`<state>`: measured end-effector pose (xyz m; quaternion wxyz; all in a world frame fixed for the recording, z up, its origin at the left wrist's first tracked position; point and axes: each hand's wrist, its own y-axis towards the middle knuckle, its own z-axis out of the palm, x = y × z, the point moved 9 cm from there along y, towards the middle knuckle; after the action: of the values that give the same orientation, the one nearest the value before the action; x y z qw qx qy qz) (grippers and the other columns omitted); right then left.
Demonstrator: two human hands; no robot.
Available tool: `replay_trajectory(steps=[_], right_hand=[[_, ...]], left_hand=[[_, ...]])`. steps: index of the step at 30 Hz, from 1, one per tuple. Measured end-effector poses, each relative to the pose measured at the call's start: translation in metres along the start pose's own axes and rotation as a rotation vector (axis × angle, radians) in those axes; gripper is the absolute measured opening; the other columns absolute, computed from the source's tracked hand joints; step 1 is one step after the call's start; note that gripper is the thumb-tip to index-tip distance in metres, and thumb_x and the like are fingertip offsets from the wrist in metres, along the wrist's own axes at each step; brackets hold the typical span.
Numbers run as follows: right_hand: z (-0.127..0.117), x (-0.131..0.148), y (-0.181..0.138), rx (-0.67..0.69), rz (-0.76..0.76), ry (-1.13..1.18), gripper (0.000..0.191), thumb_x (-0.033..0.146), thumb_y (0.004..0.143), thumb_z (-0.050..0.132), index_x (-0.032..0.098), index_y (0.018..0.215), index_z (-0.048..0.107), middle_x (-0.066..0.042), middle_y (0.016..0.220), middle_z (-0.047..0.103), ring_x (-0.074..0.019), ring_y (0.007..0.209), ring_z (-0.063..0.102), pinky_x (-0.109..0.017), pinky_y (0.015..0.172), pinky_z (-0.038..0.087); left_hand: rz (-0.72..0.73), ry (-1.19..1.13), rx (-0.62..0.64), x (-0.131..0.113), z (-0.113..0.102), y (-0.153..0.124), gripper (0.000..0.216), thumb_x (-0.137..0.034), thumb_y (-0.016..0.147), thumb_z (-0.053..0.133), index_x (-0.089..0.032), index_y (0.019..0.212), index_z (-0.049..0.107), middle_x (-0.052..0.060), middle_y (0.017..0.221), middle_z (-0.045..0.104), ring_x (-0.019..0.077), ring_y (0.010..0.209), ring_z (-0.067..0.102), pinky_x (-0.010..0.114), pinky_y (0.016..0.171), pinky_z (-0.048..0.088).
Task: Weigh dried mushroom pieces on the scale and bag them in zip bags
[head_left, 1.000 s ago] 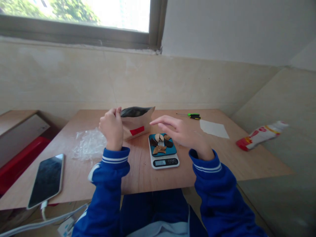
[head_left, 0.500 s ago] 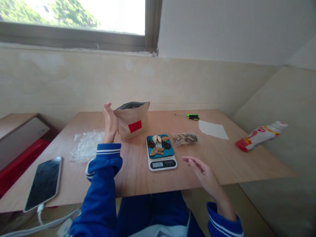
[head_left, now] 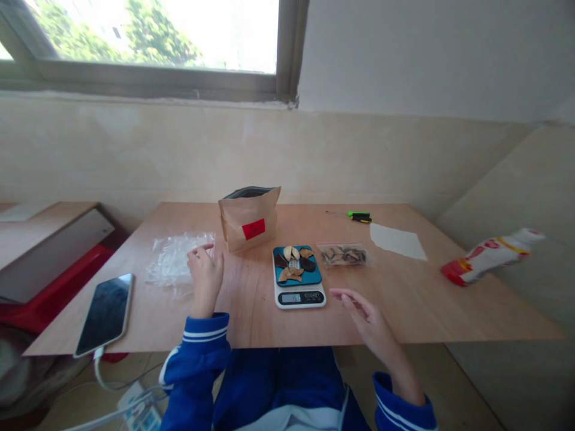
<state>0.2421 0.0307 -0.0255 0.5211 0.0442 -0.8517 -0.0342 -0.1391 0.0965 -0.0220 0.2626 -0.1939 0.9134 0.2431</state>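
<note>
My left hand [head_left: 206,280] is by the right edge of a heap of clear plastic bags [head_left: 173,263], fingers bent loosely and thumb apart, with nothing seen in it. Whether its fingertips touch the plastic I cannot tell. My right hand [head_left: 367,317] hovers near the table's front edge, fingers stretched out and holding nothing. Between the hands, a kitchen scale [head_left: 300,299] carries several dried pieces, brown, dark and pale, on its blue platform. Behind it to the left, a brown paper pouch [head_left: 238,230] with a red label stands upright, its top open. A clear zip bag [head_left: 344,255] of dried slices lies right of the scale.
A phone [head_left: 105,314] on a charging cable lies at the table's front left. Two screwdrivers [head_left: 359,216] and a sheet of white paper [head_left: 398,240] are at the back right. A red-and-white bottle [head_left: 489,257] is at the right, and a wall runs behind the table.
My left hand has come away from the side of the paper pouch, back toward me, beside the plastic bags. The view has shifted slightly; my right hand keeps much the same pose.
</note>
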Motion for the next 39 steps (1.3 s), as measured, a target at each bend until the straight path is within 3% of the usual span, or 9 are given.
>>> replay_trajectory(steps=[4, 8, 13, 16, 20, 25, 30, 35, 39], right_hand=[[-0.002, -0.005, 0.002, -0.011, 0.006, 0.003, 0.045, 0.059, 0.088, 0.048, 0.023, 0.100, 0.071, -0.010, 0.108, 0.072, -0.0267, 0.105, 0.066, -0.040, 0.093, 0.052], [0.004, -0.002, 0.001, 0.003, -0.004, 0.015, 0.045, 0.059, 0.087, 0.049, 0.022, 0.100, 0.071, -0.010, 0.108, 0.072, -0.0267, 0.105, 0.065, -0.040, 0.096, 0.050], [0.016, 0.014, 0.001, 0.044, -0.021, 0.045, 0.040, 0.053, 0.090, 0.048, 0.021, 0.101, 0.070, -0.009, 0.108, 0.072, -0.0251, 0.108, 0.064, -0.039, 0.097, 0.049], [0.029, 0.039, 0.007, 0.094, -0.076, 0.103, 0.035, 0.048, 0.093, 0.047, 0.021, 0.103, 0.068, -0.008, 0.108, 0.071, -0.0227, 0.105, 0.065, -0.038, 0.097, 0.049], [0.062, 0.084, 0.021, 0.183, -0.143, 0.209, 0.035, 0.046, 0.095, 0.045, 0.021, 0.108, 0.065, -0.009, 0.110, 0.069, -0.0206, 0.102, 0.065, -0.035, 0.090, 0.052], [0.102, 0.114, 0.034, 0.140, -0.161, 0.386, 0.038, 0.047, 0.091, 0.051, 0.021, 0.118, 0.054, -0.008, 0.106, 0.067, -0.0169, 0.093, 0.065, -0.030, 0.081, 0.054], [0.116, 0.081, 0.039, 0.022, -0.037, 0.599, 0.027, 0.044, 0.083, 0.061, 0.021, 0.094, 0.053, 0.000, 0.071, 0.065, -0.0150, 0.066, 0.065, -0.026, 0.062, 0.053], [0.108, 0.037, 0.045, -0.077, 0.094, 0.589, 0.028, 0.044, 0.077, 0.065, 0.020, 0.084, 0.052, 0.003, 0.061, 0.060, -0.0134, 0.054, 0.059, -0.025, 0.053, 0.050], [0.095, 0.033, 0.054, -0.054, -0.073, 0.306, 0.027, 0.044, 0.085, 0.058, 0.019, 0.093, 0.061, -0.007, 0.090, 0.066, -0.0203, 0.087, 0.065, -0.036, 0.079, 0.054]], left_hand=[[-0.125, 0.083, 0.047, 0.034, 0.007, -0.012, 0.041, -0.029, 0.079, 0.057, -0.007, 0.113, 0.054, 0.024, 0.114, 0.052, 0.0391, 0.111, 0.051, 0.054, 0.092, 0.041], [-0.157, 0.071, 0.096, 0.043, 0.012, -0.013, 0.026, -0.025, 0.079, 0.052, -0.012, 0.100, 0.062, 0.018, 0.103, 0.061, 0.0321, 0.097, 0.061, 0.044, 0.087, 0.045], [-0.168, 0.015, 0.072, 0.038, -0.019, -0.010, 0.022, -0.028, 0.083, 0.045, -0.016, 0.084, 0.063, 0.011, 0.084, 0.066, 0.0272, 0.085, 0.063, 0.037, 0.079, 0.046], [-0.150, -0.014, -0.018, 0.018, -0.056, -0.020, 0.022, -0.035, 0.083, 0.048, -0.017, 0.083, 0.062, 0.008, 0.080, 0.065, 0.0256, 0.081, 0.062, 0.037, 0.078, 0.045], [-0.006, -0.261, -0.161, -0.036, -0.094, -0.050, 0.022, -0.042, 0.080, 0.058, -0.020, 0.076, 0.059, 0.003, 0.074, 0.059, 0.0181, 0.068, 0.056, 0.031, 0.066, 0.043], [0.247, -0.543, 0.005, -0.104, -0.076, -0.088, 0.021, -0.031, 0.082, 0.062, -0.020, 0.066, 0.052, -0.001, 0.072, 0.047, 0.0109, 0.058, 0.044, 0.025, 0.055, 0.039], [0.266, -0.699, 0.106, -0.109, -0.051, -0.101, 0.020, -0.026, 0.086, 0.059, -0.020, 0.070, 0.049, 0.000, 0.079, 0.056, 0.0128, 0.074, 0.057, 0.026, 0.068, 0.047], [0.154, -0.849, -0.258, -0.081, -0.065, -0.102, 0.021, -0.022, 0.086, 0.057, -0.021, 0.073, 0.041, 0.010, 0.117, 0.067, 0.0211, 0.113, 0.062, 0.040, 0.094, 0.050], [0.157, -0.832, -0.416, -0.076, -0.069, -0.102, 0.027, -0.018, 0.084, 0.056, -0.022, 0.071, 0.033, 0.014, 0.123, 0.065, 0.0249, 0.123, 0.057, 0.047, 0.100, 0.047]])
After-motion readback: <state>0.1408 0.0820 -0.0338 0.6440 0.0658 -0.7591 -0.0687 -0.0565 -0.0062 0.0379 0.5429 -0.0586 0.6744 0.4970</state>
